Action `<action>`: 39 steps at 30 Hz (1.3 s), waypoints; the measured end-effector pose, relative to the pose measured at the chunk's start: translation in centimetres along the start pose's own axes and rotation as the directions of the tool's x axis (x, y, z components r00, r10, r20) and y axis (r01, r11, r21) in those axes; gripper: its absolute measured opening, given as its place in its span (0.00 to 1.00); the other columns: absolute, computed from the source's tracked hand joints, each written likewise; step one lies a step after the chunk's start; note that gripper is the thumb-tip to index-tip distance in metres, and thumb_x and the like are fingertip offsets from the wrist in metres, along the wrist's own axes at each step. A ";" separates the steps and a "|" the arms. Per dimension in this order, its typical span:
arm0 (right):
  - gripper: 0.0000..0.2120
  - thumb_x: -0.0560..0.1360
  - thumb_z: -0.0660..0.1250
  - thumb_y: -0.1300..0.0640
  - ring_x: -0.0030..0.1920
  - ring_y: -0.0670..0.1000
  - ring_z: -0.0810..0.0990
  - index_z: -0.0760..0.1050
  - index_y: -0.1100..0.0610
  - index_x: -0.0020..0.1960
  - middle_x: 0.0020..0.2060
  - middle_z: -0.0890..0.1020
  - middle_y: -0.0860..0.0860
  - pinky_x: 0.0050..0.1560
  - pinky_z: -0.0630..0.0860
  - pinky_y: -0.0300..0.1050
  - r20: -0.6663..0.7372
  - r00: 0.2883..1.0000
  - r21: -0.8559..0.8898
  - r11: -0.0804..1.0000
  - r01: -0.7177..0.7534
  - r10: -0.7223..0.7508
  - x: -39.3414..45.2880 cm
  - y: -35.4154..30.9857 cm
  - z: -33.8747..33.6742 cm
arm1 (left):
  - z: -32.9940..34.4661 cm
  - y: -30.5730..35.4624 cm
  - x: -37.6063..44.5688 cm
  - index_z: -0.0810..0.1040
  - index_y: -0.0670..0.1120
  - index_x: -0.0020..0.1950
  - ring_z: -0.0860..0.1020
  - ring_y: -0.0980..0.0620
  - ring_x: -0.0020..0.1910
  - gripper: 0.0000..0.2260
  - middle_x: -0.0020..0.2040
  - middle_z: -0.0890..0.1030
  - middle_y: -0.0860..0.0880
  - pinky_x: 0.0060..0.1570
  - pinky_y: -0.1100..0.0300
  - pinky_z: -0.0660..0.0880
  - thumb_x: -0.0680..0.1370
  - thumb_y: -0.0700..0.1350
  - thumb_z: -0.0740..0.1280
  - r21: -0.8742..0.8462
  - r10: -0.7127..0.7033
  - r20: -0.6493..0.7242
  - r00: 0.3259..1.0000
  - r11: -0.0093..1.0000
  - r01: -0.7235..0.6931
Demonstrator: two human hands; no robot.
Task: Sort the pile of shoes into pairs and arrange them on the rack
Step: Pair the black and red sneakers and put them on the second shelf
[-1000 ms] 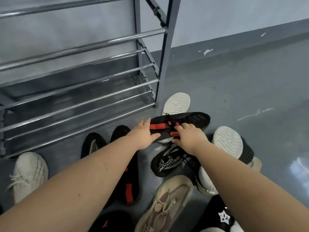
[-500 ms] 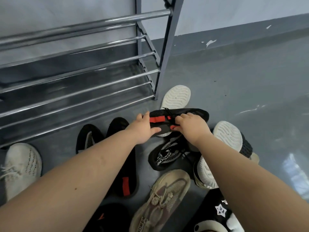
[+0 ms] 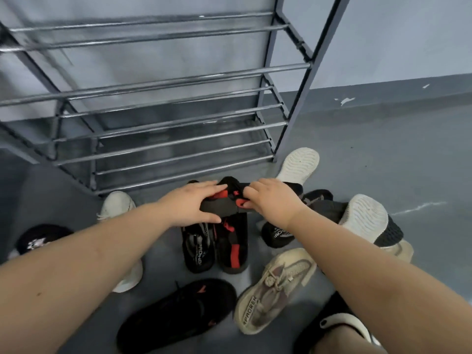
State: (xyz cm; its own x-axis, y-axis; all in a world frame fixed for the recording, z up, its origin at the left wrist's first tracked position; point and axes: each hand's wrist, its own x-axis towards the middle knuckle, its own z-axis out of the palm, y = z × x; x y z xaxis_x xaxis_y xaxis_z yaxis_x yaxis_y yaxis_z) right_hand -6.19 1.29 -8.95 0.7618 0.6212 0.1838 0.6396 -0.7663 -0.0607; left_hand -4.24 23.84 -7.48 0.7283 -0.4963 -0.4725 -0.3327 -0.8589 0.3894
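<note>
Shoe, black with red strap point(image 3: 224, 206), sat mid-frame — left hand point(image 3: 190, 206) and right hand point(image 3: 272, 200) clamped on either end. Best lifted level toward rack point(image 3: 163, 149), then matched with red-strapped mate point(image 3: 233, 247) just below.

A grey floor point(image 3: 383, 154) spreads out, with a pale scuff point(image 3: 419, 206) at right. Far off, a light wall point(image 3: 396, 34) has a dark base band point(image 3: 383, 95) with chipped paint point(image 3: 344, 100).
</note>
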 end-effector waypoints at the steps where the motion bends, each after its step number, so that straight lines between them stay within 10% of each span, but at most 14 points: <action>1: 0.10 0.73 0.68 0.51 0.31 0.56 0.80 0.77 0.59 0.40 0.32 0.79 0.53 0.33 0.74 0.44 0.054 0.999 -0.001 1.000 -0.004 0.004 0.6 -1.1 -0.8 | 0.1 -0.2 -1.2 0.53 0.62 0.75 0.59 0.53 0.74 0.35 0.75 0.61 0.55 0.72 0.54 0.60 0.73 0.63 0.65 0.014 0.019 -0.010 1.000 1.000 -0.019; 6: 0.17 0.80 0.57 0.46 0.59 0.55 0.73 0.72 0.55 0.62 0.58 0.77 0.53 0.56 0.66 0.45 0.386 0.905 -0.002 0.981 -0.193 0.179 3.0 -3.9 -4.9 | 0.0 -0.7 -5.2 0.62 0.59 0.73 0.70 0.51 0.66 0.24 0.67 0.72 0.52 0.65 0.54 0.68 0.77 0.56 0.63 -0.101 0.019 -0.161 0.987 0.994 -0.036; 11: 0.22 0.78 0.60 0.43 0.67 0.57 0.69 0.69 0.52 0.68 0.67 0.72 0.56 0.65 0.68 0.52 0.296 0.819 0.202 0.805 -0.557 0.492 3.1 -4.7 -5.9 | -0.6 0.4 -6.9 0.66 0.52 0.72 0.68 0.50 0.68 0.22 0.68 0.71 0.51 0.68 0.56 0.64 0.78 0.51 0.63 -0.286 -0.065 -0.391 0.918 0.957 -0.054; 14: 0.37 0.76 0.59 0.38 0.74 0.60 0.58 0.49 0.51 0.78 0.77 0.54 0.57 0.73 0.58 0.55 0.309 0.555 0.364 0.443 -0.819 0.772 1.8 -5.7 -5.9 | 0.3 1.3 -7.7 0.67 0.50 0.72 0.68 0.50 0.68 0.22 0.69 0.70 0.50 0.66 0.59 0.62 0.78 0.49 0.64 -0.418 -0.167 -0.464 0.870 0.907 -0.050; 18: 0.41 0.73 0.61 0.34 0.68 0.60 0.69 0.54 0.55 0.77 0.72 0.64 0.57 0.65 0.71 0.59 0.673 0.245 0.608 -0.332 -0.721 0.698 1.0 -9.1 -5.4 | 0.8 1.8 -8.4 0.69 0.49 0.70 0.69 0.48 0.67 0.22 0.68 0.71 0.49 0.66 0.60 0.62 0.76 0.47 0.67 -0.503 -0.238 -0.500 0.833 0.863 -0.055; 21: 0.27 0.74 0.63 0.37 0.61 0.59 0.75 0.69 0.54 0.64 0.63 0.74 0.59 0.56 0.76 0.56 0.773 0.377 0.631 -0.674 -0.384 0.509 1.7 -11.4 -5.2 | 1.5 2.3 -9.0 0.72 0.51 0.67 0.71 0.49 0.64 0.22 0.63 0.75 0.51 0.64 0.57 0.66 0.74 0.48 0.69 -0.484 -0.193 -0.513 0.837 0.870 -0.096; 28: 0.07 0.76 0.66 0.57 0.42 0.53 0.81 0.75 0.58 0.53 0.43 0.81 0.54 0.41 0.81 0.48 0.774 0.379 0.619 -0.735 -0.278 0.508 0.9 -12.3 -4.6 | 1.8 2.3 -9.5 0.74 0.52 0.59 0.72 0.54 0.59 0.17 0.58 0.75 0.52 0.56 0.64 0.65 0.73 0.52 0.70 -0.518 -0.138 -0.456 0.879 0.844 -0.137; 33: 0.06 0.75 0.60 0.62 0.42 0.52 0.79 0.74 0.57 0.49 0.39 0.76 0.52 0.48 0.78 0.49 0.775 0.469 0.610 -0.696 -0.379 0.424 0.6 -11.2 -5.4 | 2.2 0.2 -9.4 0.64 0.48 0.72 0.74 0.48 0.63 0.35 0.66 0.73 0.47 0.62 0.50 0.72 0.70 0.61 0.70 -0.881 -0.305 0.081 0.949 0.424 0.211; 39: 0.09 0.75 0.58 0.62 0.33 0.49 0.81 0.76 0.57 0.50 0.36 0.77 0.51 0.38 0.81 0.43 0.778 0.532 0.592 -0.677 -0.438 0.336 1.1 -10.7 -4.7 | 3.2 -0.5 -9.5 0.78 0.45 0.54 0.82 0.49 0.48 0.13 0.48 0.84 0.46 0.55 0.51 0.77 0.77 0.52 0.64 -0.958 -0.032 0.282 0.959 0.036 0.283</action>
State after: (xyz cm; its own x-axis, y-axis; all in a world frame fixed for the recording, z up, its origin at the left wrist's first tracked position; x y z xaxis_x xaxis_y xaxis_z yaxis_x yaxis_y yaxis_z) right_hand -12.68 9.39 -3.49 0.6999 0.2001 -0.6856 -0.7054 0.3440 -0.6197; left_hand -12.91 28.58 -5.70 0.5402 -0.4838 -0.6886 0.7682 -0.0506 0.6382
